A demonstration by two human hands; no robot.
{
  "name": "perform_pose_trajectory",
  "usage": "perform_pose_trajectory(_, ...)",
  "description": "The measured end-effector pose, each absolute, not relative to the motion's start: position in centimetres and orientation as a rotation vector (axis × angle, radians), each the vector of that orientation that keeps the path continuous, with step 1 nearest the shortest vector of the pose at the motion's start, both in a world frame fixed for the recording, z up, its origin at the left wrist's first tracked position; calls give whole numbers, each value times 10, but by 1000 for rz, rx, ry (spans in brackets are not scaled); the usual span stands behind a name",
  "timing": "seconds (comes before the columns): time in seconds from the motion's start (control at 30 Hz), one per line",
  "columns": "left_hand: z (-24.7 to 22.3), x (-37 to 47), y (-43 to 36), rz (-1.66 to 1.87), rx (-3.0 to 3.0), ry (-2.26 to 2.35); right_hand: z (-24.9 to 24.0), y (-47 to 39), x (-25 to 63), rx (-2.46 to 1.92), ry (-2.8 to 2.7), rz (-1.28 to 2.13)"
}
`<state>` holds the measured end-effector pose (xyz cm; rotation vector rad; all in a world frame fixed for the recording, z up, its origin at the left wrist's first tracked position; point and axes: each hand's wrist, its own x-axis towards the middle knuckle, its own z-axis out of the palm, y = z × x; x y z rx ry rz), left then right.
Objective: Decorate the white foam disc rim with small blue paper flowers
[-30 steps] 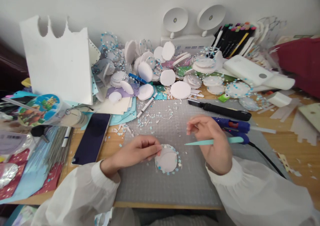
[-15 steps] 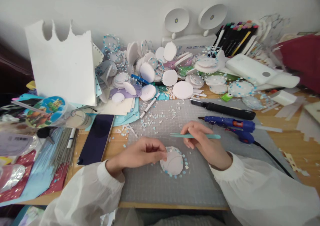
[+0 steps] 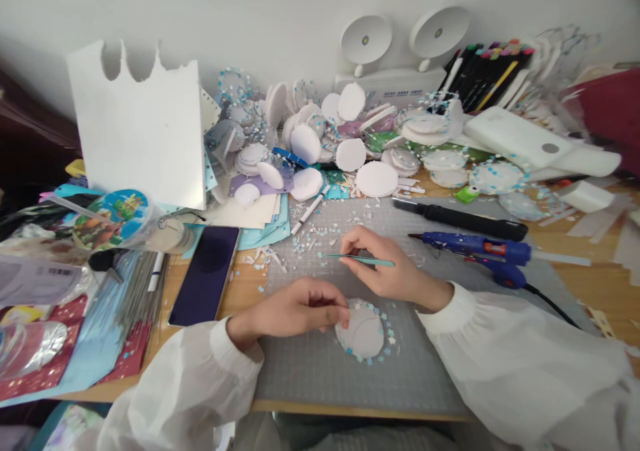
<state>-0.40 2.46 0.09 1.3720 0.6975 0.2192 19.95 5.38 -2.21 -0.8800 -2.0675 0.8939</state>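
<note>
My left hand (image 3: 300, 308) pinches the left rim of a round white disc (image 3: 365, 334), which lies on the grey cutting mat (image 3: 305, 378). Small blue and white pieces ring the disc's edge. In my right hand (image 3: 383, 258) are teal tweezers (image 3: 383, 262), their tips pointing left above the mat, beyond the disc. Beneath and around those tips lie loose blue and white paper bits (image 3: 305, 241). Whether the tips grip a piece is too small to tell.
A blue glue gun (image 3: 475, 248) and a black-handled cutter (image 3: 460, 218) lie on the right. A phone (image 3: 205, 274) rests on the left beside a lidded cup (image 3: 115, 218). White discs (image 3: 377, 179) pile along the back, before a twin-lamp light (image 3: 390, 81).
My right hand has moved left with the tweezers, toward the scattered bits. My left hand stays on the disc's rim. The whole view has shifted slightly.
</note>
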Motion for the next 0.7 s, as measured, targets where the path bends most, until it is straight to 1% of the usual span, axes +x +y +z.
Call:
perform_pose_trajectory(0.17, 2, -4, 24, 202, 1384, 680, -20, 55, 197, -874, -2190, 800)
perform_pose_trajectory(0.33, -2, -3, 22, 229, 1405, 703, -12, 48, 209, -902, -2013, 776)
perform_pose_trajectory(0.5, -4, 0, 18, 255, 1455, 744, -16, 35, 221, -971, -1855, 823)
perform_pose_trajectory(0.6, -3, 1, 18, 376, 1519, 862, -19, 31, 222, -986, -1768, 876)
perform_pose_trajectory(0.7, -2, 1, 21, 599, 1575, 1053, -17, 30, 223, -946, -1671, 1015)
